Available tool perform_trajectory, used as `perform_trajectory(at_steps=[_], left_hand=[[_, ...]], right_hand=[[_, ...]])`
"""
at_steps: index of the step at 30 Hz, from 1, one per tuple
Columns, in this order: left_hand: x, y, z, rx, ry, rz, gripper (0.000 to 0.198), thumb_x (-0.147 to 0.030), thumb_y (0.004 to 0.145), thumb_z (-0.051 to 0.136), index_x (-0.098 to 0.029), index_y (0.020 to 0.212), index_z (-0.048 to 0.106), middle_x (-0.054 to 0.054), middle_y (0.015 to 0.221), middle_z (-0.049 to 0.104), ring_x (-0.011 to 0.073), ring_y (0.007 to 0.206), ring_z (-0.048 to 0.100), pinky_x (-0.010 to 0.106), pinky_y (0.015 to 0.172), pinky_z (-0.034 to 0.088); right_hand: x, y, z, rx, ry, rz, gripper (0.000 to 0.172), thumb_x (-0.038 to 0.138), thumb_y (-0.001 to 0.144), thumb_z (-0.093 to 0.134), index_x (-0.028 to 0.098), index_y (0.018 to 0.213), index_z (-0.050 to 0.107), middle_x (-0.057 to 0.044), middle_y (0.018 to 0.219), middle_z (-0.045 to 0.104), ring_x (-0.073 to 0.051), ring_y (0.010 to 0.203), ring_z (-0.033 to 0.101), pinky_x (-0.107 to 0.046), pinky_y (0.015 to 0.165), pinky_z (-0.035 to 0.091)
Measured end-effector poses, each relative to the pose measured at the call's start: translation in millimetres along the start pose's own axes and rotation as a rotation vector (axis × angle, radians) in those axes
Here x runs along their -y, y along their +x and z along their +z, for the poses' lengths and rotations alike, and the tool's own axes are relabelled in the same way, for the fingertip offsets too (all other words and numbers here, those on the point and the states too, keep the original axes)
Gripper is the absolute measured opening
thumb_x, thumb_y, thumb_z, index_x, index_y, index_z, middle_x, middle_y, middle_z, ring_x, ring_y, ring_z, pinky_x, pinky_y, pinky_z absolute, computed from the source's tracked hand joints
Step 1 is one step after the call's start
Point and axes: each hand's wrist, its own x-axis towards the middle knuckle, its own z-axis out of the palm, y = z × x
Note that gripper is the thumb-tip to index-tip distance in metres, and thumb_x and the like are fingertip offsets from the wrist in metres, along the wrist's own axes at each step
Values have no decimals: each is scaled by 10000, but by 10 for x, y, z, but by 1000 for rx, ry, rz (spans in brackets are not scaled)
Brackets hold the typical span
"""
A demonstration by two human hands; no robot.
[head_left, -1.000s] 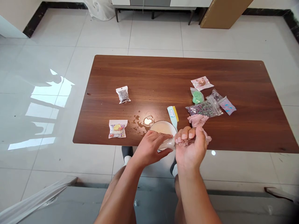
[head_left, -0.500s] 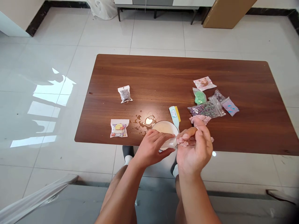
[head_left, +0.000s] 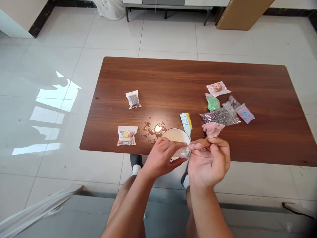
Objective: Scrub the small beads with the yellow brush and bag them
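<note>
My left hand (head_left: 162, 155) is closed around a small clear plastic container (head_left: 183, 152), which lies on its side above a white dark-rimmed bowl (head_left: 174, 133). At the container's right end is my right hand (head_left: 208, 162), palm up with its fingers curled inward. A tiny greyish bit shows among those fingers, too small to name. Just beyond the right hand a crumpled pink cloth-like piece (head_left: 213, 129) lies on the table. A light blue brush (head_left: 185, 123) with yellow bristles lies behind the bowl, its handle end against the rim.
Water (head_left: 151, 131) is spilled on the brown table (head_left: 153, 76) left of the bowl. At left lie a cartoon packet (head_left: 127, 135) and a packet of grey bits (head_left: 133, 99). On the right sit a bead bag (head_left: 219, 115), a green bag (head_left: 213, 103) and several other packets.
My right hand has shifted slightly right and its fingers have turned. Pink material seen between and beside its fingers before no longer shows there. My left hand stays almost still with the container.
</note>
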Motion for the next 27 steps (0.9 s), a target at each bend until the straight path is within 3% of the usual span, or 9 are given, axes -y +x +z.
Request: perform_trajectory(at_steps=[12, 19, 27], left_hand=[[25, -12, 41, -62, 29, 19, 355, -387, 981, 666, -222, 1279, 568, 42, 1070, 793, 191, 928, 713, 360, 845, 475], [22, -5, 49, -87, 35, 9, 331, -406, 974, 677, -217, 1231, 590, 28, 1015, 795, 186, 893, 710, 354, 831, 470], [3, 6, 17, -112, 4, 8, 358, -379, 951, 715, -223, 1246, 586, 23, 1038, 793, 180, 861, 697, 352, 829, 471]], right_hand=[[34, -73, -1, 64, -91, -23, 122, 198, 919, 546, 208, 935, 667, -55, 792, 818, -248, 756, 789, -451, 833, 580], [7, -107, -24, 113, -130, -43, 176, 166, 953, 488, 205, 983, 657, -52, 872, 833, -249, 830, 806, -411, 790, 579], [20, -101, -21, 115, -120, -93, 207, 148, 962, 477, 202, 1001, 672, -53, 885, 832, -241, 838, 803, -445, 860, 574]])
